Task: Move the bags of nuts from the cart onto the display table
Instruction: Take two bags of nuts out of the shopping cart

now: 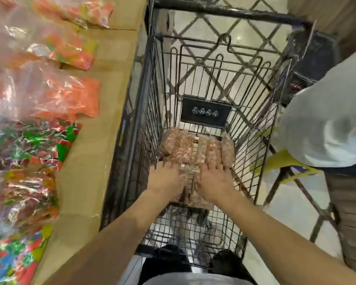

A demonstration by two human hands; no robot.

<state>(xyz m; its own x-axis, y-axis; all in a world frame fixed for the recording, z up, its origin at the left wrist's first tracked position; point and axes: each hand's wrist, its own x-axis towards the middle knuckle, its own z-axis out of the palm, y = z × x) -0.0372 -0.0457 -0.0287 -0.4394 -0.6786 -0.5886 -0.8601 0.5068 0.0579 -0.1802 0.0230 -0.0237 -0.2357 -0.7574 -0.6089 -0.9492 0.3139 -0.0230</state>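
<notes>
Your two forearms reach down into the cart [152, 103] from its near end, and both hands rest flat on the bags of nuts [195, 149] piled on the wire floor. Your left hand [164, 179] lies palm down with its fingers spread over the near edge of the pile, and your right hand [214, 182] lies the same way just beside it; neither grip has closed round anything yet. To do this step well, slide your fingers under the nearest bag rather than pinching the slack plastic, which looks slippery and could tear or slip. Gather the bag from both sides, thumbs on top, and lift it straight up so it clears the wire walls before you swing it left. The desk [103, 112] stands right beside the cart on your left, its brown top already carrying clear bags of coloured sweets [68, 97], so aim for the bare strip along its near edge. Farther off on the right, another person's light sleeve [325, 124] leans near the cart rim; keep your lift away from it.
</notes>
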